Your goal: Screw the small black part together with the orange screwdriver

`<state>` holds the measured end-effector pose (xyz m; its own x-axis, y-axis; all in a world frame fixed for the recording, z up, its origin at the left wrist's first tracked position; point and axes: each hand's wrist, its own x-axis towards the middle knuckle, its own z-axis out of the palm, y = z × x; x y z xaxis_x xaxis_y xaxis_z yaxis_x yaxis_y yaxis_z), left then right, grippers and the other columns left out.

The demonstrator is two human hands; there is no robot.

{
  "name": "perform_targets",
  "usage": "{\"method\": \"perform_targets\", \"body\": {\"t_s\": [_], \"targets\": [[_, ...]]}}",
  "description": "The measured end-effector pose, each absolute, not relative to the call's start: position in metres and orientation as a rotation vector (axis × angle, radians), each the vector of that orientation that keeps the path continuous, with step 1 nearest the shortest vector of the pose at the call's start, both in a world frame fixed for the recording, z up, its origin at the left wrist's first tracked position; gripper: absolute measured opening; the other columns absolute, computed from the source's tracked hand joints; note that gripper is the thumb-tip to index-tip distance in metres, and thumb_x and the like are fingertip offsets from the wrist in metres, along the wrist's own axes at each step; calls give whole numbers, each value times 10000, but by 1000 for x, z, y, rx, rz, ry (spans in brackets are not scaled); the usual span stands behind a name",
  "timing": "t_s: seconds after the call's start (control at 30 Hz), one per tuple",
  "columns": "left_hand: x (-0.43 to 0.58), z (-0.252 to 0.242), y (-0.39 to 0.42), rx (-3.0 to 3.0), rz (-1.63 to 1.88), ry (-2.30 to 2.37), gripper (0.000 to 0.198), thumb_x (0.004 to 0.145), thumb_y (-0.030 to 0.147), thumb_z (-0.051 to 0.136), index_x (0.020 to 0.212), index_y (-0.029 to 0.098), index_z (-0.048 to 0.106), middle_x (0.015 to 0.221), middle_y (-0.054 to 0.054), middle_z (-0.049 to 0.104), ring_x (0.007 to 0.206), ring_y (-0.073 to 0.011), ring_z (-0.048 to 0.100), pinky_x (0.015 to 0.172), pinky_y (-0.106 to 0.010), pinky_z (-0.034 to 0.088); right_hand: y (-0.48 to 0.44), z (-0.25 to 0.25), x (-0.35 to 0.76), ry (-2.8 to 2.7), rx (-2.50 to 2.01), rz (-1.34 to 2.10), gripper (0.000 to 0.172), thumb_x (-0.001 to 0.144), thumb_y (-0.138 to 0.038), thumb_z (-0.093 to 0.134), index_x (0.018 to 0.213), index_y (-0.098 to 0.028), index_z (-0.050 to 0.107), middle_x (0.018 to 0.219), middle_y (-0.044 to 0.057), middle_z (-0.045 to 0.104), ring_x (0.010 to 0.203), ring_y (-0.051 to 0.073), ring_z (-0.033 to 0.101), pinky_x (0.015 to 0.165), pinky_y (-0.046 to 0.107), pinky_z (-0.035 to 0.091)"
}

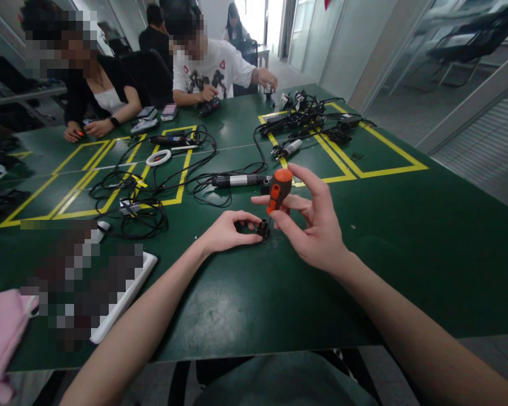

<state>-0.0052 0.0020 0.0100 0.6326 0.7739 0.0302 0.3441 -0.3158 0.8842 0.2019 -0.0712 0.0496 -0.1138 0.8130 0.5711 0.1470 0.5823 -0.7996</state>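
Observation:
My right hand (315,225) grips an orange and dark-grey screwdriver (280,189) by its handle, holding it nearly upright with the shaft pointing down. Below its handle, my left hand (232,230) pinches a small black round part (263,228) against the green table (211,310). The screwdriver's shaft reaches down at the part's right side; whether its tip touches a screw is too small to tell. Just beyond my hands lies a silver and black cylindrical tool (239,180) with a cable.
Coiled black cables (131,208) spread over the left middle. More cables and adapters (296,118) pile up at the back right. Two blurred white-edged devices (125,299) and a pink cloth (2,332) lie at left. Across the table, a person holds a black power drill (209,107).

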Motion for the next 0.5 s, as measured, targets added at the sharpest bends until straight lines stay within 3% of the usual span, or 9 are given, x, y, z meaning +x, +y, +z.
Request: {"method": "perform_targets", "body": {"t_s": [0.07, 0.17, 0.3, 0.37, 0.43, 0.5], "targets": [[-6, 9, 2, 1916, 583, 870, 298, 757, 345, 905, 987, 166, 842, 866, -20, 763, 853, -188, 679, 835, -298, 502, -72, 55, 204, -1679, -827, 621, 719, 1021, -332, 691, 1649, -303, 341, 1187, 110, 789, 992, 300, 770, 851, 484, 667], [-6, 9, 1, 1910, 589, 860, 280, 773, 332, 889, 988, 158, 841, 905, -27, 770, 882, -195, 686, 869, -304, 516, -75, 64, 208, -1808, -859, 511, 785, 993, -252, 689, 1679, -306, 311, 1196, 107, 803, 903, 288, 752, 808, 478, 662], [-7, 10, 0, 1906, 590, 867, 303, 781, 337, 883, 1020, 156, 839, 928, -39, 790, 913, -216, 700, 909, -325, 532, -73, 76, 212, -1985, -838, 321, 676, 976, -159, 619, 1612, -297, 435, 1401, 120, 734, 854, 249, 778, 831, 478, 651], [-7, 10, -1, 1908, 585, 870, 304, 791, 341, 875, 1028, 154, 836, 942, -45, 797, 924, -223, 707, 913, -330, 538, -70, 81, 213, -2027, -791, 216, 602, 984, -152, 630, 1558, -275, 496, 1479, 128, 688, 941, 255, 801, 877, 470, 642], [-7, 11, -1, 1907, 574, 874, 317, 799, 346, 872, 1048, 153, 835, 955, -51, 802, 923, -225, 711, 907, -331, 543, -66, 87, 214, -2032, -742, 95, 517, 995, -213, 692, 1493, -248, 558, 1411, 132, 722, 1050, 283, 790, 901, 457, 632], [-7, 11, -2, 1911, 580, 886, 342, 789, 349, 882, 1067, 156, 837, 940, -47, 803, 907, -222, 708, 894, -330, 543, -64, 94, 215, -2022, -726, -23, 420, 991, -276, 737, 1397, -239, 632, 1219, 113, 782, 1035, 290, 770, 875, 438, 626]]}}
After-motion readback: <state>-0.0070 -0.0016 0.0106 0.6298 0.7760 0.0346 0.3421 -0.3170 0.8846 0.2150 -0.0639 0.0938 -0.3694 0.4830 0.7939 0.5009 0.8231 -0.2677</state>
